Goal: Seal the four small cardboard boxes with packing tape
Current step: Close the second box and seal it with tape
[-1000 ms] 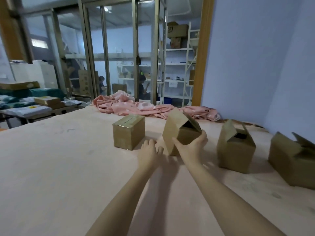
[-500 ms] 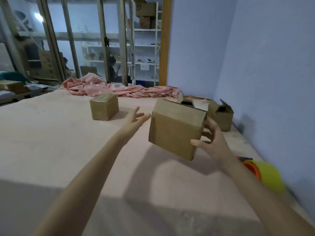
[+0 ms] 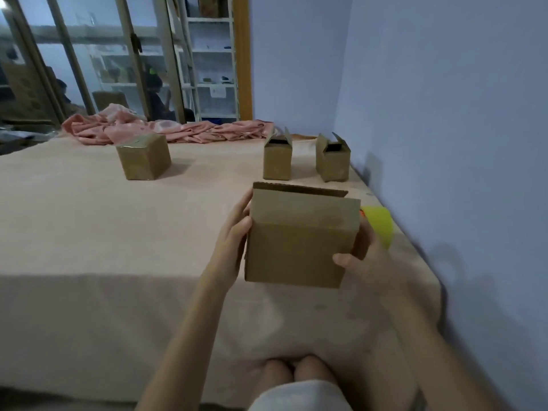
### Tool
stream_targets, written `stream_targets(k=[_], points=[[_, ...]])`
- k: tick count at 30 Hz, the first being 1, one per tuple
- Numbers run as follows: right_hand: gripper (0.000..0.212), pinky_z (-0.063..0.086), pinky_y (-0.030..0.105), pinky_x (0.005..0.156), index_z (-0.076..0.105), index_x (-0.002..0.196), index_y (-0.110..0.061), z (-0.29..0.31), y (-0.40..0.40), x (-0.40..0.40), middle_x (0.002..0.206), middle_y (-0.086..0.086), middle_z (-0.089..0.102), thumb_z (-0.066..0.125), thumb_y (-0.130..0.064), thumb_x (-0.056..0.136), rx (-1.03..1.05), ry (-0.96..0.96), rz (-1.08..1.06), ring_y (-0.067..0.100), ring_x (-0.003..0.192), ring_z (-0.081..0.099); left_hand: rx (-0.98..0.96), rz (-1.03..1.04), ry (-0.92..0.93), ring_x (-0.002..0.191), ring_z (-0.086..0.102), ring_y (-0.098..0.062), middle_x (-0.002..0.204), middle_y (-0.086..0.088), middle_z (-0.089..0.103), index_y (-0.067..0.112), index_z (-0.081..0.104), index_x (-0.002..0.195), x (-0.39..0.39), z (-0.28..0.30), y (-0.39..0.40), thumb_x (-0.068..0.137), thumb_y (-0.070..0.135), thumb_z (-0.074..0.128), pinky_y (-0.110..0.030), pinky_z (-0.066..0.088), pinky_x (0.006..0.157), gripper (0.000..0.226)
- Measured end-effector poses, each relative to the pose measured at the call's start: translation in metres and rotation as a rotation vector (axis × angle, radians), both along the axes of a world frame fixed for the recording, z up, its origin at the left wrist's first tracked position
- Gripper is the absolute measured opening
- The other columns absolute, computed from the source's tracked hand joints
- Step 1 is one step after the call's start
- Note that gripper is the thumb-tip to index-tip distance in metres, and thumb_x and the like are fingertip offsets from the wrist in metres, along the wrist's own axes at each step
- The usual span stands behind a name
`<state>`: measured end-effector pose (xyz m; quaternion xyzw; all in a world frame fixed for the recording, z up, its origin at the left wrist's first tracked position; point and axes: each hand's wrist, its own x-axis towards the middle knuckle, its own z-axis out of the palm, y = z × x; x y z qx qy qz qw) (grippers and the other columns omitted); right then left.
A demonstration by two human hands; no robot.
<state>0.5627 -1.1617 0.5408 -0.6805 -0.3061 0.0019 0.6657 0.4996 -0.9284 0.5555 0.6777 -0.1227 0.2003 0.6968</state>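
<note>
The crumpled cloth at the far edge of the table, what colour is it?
Pink. The cloth shows in the head view.

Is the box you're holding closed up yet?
No, not closed. The held box has a top flap standing up, with a dark gap behind it. No tape shows on it. Left hand and right hand grip its sides.
</note>
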Motion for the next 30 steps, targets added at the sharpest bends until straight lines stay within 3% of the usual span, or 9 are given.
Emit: stream_targets(k=[8, 11, 14, 17, 19, 23, 26, 28, 30], points=[[0.069, 0.046, 0.008, 0.074, 0.040, 0.123, -0.037, -0.011, 0.014, 0.003, 0.114, -0.009, 0.054, 0.059, -0.008, 0.065, -0.036, -0.060, -0.133, -0.009, 0.100, 0.055, -0.143, -0.052, 0.010, 0.109, 0.058, -0.012, 0.119, 0.004, 0.062, 0.028, 0.055, 0.127, 0.007, -0.019, -0.025, 0.077, 0.040, 0.041, -0.023, 0.050, 0.080, 0.053], [0.072, 0.045, 0.004, 0.071, 0.038, 0.133, -0.025, -0.013, 0.020, 0.014, 0.108, -0.014, 0.056, 0.063, -0.005, 0.069, -0.052, -0.036, -0.187, -0.012, 0.094, 0.055, -0.120, 0.036, 0.004, 0.119, 0.052, -0.019, 0.129, -0.004, 0.056, 0.024, 0.051, 0.130, 0.017, -0.013, -0.026, 0.079, 0.045, 0.046, -0.037, 0.045, 0.095, 0.055], [0.075, 0.041, 0.004, 0.083, 0.032, 0.137, -0.025, -0.013, 0.023, 0.017, 0.115, -0.018, 0.053, 0.063, 0.001, 0.074, -0.163, -0.091, -0.286, -0.010, 0.107, 0.050, -0.146, 0.191, 0.068, 0.126, 0.045, -0.008, 0.139, 0.009, 0.047, 0.047, 0.039, 0.134, 0.027, -0.012, -0.029, 0.081, 0.051, 0.052, -0.035, 0.039, 0.107, 0.055], [0.078, 0.035, 0.023, 0.104, 0.029, 0.143, -0.016, -0.011, 0.018, 0.011, 0.143, -0.002, 0.039, 0.062, 0.001, 0.075, -0.247, -0.306, -0.491, 0.012, 0.133, 0.034, -0.145, 0.245, -0.002, 0.108, 0.057, 0.000, 0.115, 0.019, 0.062, 0.046, 0.053, 0.123, 0.034, -0.014, -0.032, 0.085, 0.034, 0.055, -0.016, 0.048, 0.086, 0.040], [0.067, 0.031, 0.019, 0.106, 0.039, 0.135, -0.005, -0.010, 0.007, 0.004, 0.142, 0.012, 0.039, 0.062, 0.003, 0.072, -0.186, -0.506, -0.709, 0.023, 0.132, 0.036, -0.187, 0.279, -0.026, 0.093, 0.060, 0.000, 0.099, 0.014, 0.066, 0.035, 0.063, 0.105, 0.038, -0.012, -0.034, 0.080, 0.022, 0.056, -0.011, 0.046, 0.073, 0.029], [0.053, 0.039, 0.018, 0.097, 0.048, 0.121, 0.002, -0.015, -0.023, 0.000, 0.125, 0.018, 0.049, 0.066, 0.000, 0.071, -0.136, -0.512, -0.872, 0.026, 0.117, 0.047, -0.167, 0.312, -0.016, 0.082, 0.056, -0.001, 0.085, 0.014, 0.064, 0.027, 0.063, 0.080, 0.042, -0.008, -0.035, 0.076, 0.016, 0.054, -0.011, 0.041, 0.067, 0.015], [0.056, 0.039, 0.005, 0.074, 0.049, 0.120, -0.013, -0.020, -0.042, 0.014, 0.109, -0.005, 0.057, 0.073, -0.005, 0.071, -0.303, -0.183, -0.732, 0.005, 0.091, 0.053, -0.119, 0.330, 0.003, 0.079, 0.053, -0.002, 0.078, 0.016, 0.062, 0.023, 0.063, 0.073, 0.043, -0.003, -0.034, 0.076, 0.017, 0.053, -0.011, 0.039, 0.065, 0.012], [0.044, 0.036, -0.002, 0.060, 0.055, 0.109, -0.018, -0.025, -0.050, 0.027, 0.090, -0.014, 0.056, 0.076, -0.010, 0.071, -0.459, -0.184, -0.571, -0.004, 0.073, 0.051, -0.103, 0.344, 0.006, 0.076, 0.053, 0.000, 0.075, 0.016, 0.062, 0.019, 0.062, 0.073, 0.044, -0.001, -0.033, 0.076, 0.018, 0.053, -0.010, 0.038, 0.063, 0.010], [0.043, 0.040, 0.000, 0.063, 0.057, 0.108, -0.021, -0.030, -0.055, 0.041, 0.093, -0.010, 0.060, 0.078, -0.018, 0.071, -0.531, -0.188, -0.466, -0.005, 0.079, 0.056, -0.060, 0.348, 0.008, 0.073, 0.052, 0.002, 0.075, 0.019, 0.062, 0.017, 0.061, 0.072, 0.046, 0.001, -0.031, 0.079, 0.016, 0.054, -0.008, 0.037, 0.061, 0.010]])
